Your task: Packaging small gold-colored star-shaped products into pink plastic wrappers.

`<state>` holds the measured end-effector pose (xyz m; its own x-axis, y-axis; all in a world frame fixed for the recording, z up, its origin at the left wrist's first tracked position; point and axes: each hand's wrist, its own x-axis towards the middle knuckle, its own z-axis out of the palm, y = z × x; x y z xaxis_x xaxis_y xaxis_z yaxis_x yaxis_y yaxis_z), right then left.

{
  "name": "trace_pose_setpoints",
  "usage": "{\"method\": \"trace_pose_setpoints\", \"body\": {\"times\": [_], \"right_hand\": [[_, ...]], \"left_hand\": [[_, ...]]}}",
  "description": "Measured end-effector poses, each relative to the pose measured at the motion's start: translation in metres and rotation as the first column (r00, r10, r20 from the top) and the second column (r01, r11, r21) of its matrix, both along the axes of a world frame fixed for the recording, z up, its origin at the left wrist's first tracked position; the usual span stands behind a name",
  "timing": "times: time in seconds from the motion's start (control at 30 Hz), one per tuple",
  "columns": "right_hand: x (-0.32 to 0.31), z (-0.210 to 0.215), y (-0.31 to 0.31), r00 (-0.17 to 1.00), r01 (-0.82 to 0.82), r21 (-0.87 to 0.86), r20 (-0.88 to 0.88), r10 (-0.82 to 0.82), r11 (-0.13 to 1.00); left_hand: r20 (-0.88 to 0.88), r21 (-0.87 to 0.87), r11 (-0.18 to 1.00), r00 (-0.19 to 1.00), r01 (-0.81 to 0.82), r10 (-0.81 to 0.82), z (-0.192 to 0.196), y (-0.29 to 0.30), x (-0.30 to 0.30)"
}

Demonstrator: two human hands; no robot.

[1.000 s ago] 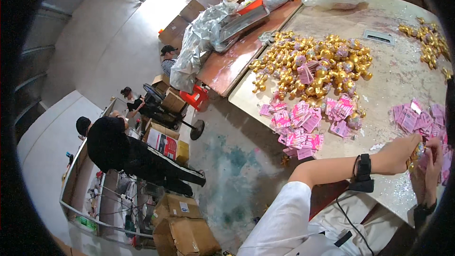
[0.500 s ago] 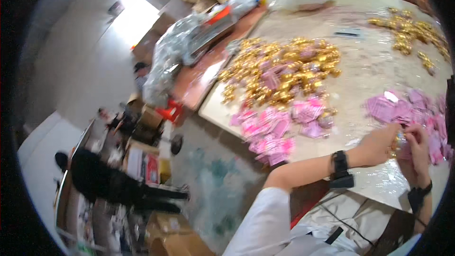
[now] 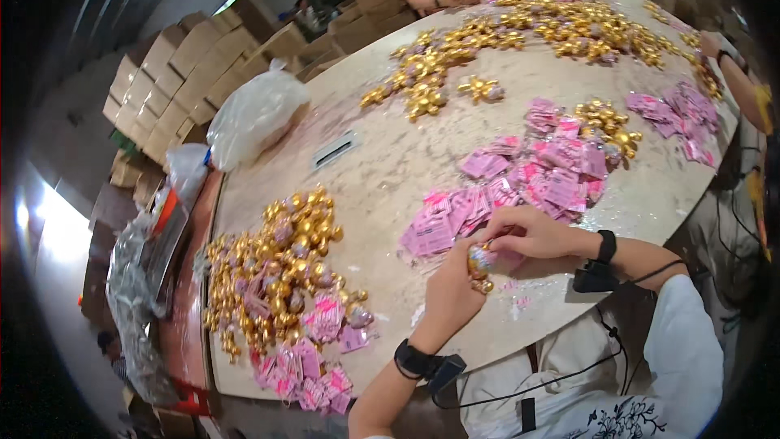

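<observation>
Evidently I'm partway through a single glittery gold figurine (image 3: 479, 263), held above the near part of the table (image 3: 390, 167): my left hand (image 3: 455, 289) grasps it, while my right hand (image 3: 536, 233) has fingertips at its top, pinching or not I can't tell. Plenty seems left, with a broad pile of pink cards (image 3: 431, 232) just beyond. What's finished is unclear; cards lie along the left gold heap (image 3: 280, 264). I count one held figurine, one lone figurine (image 3: 481, 89), and heaped pieces too crowded to number.
</observation>
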<state>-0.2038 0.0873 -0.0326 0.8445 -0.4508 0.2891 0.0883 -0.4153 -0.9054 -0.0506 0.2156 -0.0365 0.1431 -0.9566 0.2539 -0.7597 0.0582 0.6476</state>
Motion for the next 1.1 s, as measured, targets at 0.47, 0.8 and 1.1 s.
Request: {"method": "trace_pose_setpoints", "body": {"times": [0.47, 0.8, 1.1], "right_hand": [[0.001, -0.009, 0.000, 0.991, -0.106, 0.286, 0.112, 0.076, 0.952], [-0.001, -0.003, 0.004, 0.991, -0.128, 0.440, 0.084, 0.101, 0.889], [0.001, -0.006, 0.005, 0.978, -0.193, 0.270, 0.125, 0.165, 0.943]], "left_hand": [[0.048, -0.062, 0.988, 0.989, 0.140, -0.137, 0.012, 0.002, -0.005], [-0.176, -0.047, 0.998, 0.983, 0.048, -0.055, 0.010, 0.003, -0.004], [-0.182, -0.159, 0.987, 0.983, -0.020, -0.009, 0.007, 0.002, -0.001]]}}
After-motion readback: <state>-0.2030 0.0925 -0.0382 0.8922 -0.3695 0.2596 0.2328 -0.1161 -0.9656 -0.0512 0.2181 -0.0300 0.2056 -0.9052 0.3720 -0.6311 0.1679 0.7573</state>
